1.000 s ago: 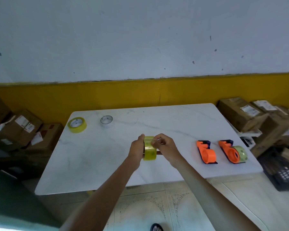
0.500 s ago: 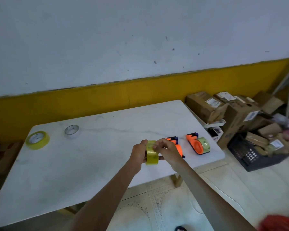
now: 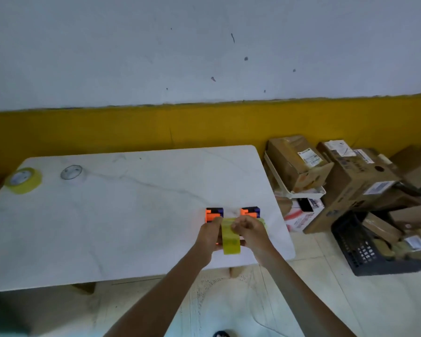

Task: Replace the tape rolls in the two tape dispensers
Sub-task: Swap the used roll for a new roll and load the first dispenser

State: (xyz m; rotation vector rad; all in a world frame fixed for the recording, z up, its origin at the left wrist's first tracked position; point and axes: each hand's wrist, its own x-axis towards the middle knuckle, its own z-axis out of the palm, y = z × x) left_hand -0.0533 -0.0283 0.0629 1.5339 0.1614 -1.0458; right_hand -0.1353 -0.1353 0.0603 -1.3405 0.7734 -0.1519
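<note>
The white marble-patterned table [image 3: 122, 227] stood against the yellow-and-grey painted wall [image 3: 204, 69], and you worked over its right front corner. To the right of the table, on the floor, sat a pile of brown cardboard boxes [image 3: 345, 176] with shipping labels, and in front of them a black plastic crate [image 3: 365, 246] holding more parcels.

Your two forearms reached in from the bottom of the view and met above the table's right end. Your left hand [image 3: 208, 237] gripped the left face of a roll of translucent yellow packing tape [image 3: 230, 237], held upright on edge. Your right hand [image 3: 249, 231] was closed against the roll's right side, fingers curled at its upper rim; whether they pinched a loose tape end could not be told. The roll was off the table surface, carried between both hands.

Directly behind your hands lay two orange tape dispensers with dark blue ends, side by side on the table: the left dispenser [image 3: 214, 213] partly hidden by your left hand, the right dispenser [image 3: 249, 212] partly hidden by your right hand.

At the far left corner of the table lay a flat yellow tape roll [image 3: 23, 180], and just to its right a smaller clear tape roll [image 3: 71, 171], apart from it.
</note>
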